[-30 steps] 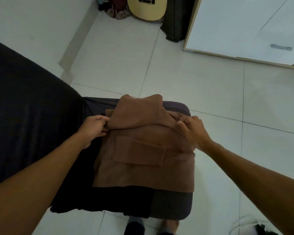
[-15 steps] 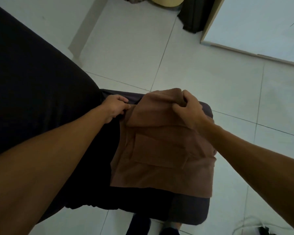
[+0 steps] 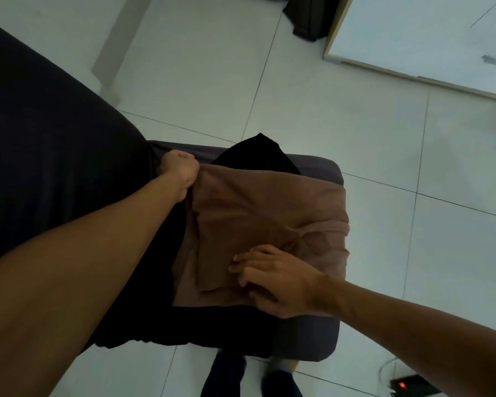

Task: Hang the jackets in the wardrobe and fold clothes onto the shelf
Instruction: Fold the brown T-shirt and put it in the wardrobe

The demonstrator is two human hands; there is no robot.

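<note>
brown garment [image 3: 258, 213] lies folded on the grey stool [image 3: 324, 170]; my left hand [image 3: 181, 173] grips its far corner, right hand [image 3: 272, 282] rests on its near edge (pinching or not, i cannot tell).

Both bare arms reach forward and down from the bottom corners of the head view. The left forearm runs diagonally up from the lower left. The left hand [image 3: 179, 179] is at the far end of the reach, its fingers curled under and its thumb side up, gripping the far left corner of a brown garment [image 3: 258, 213]. The right forearm enters from the lower right and angles up and leftward, the wrist slightly bent. The right hand [image 3: 272, 282] is back-up and nearer the body than the left. Its fingers [image 3: 241, 267] stretch leftward, close together and nearly straight, resting on the garment's near edge. The hands are well apart, at opposite corners of the cloth.
</note>
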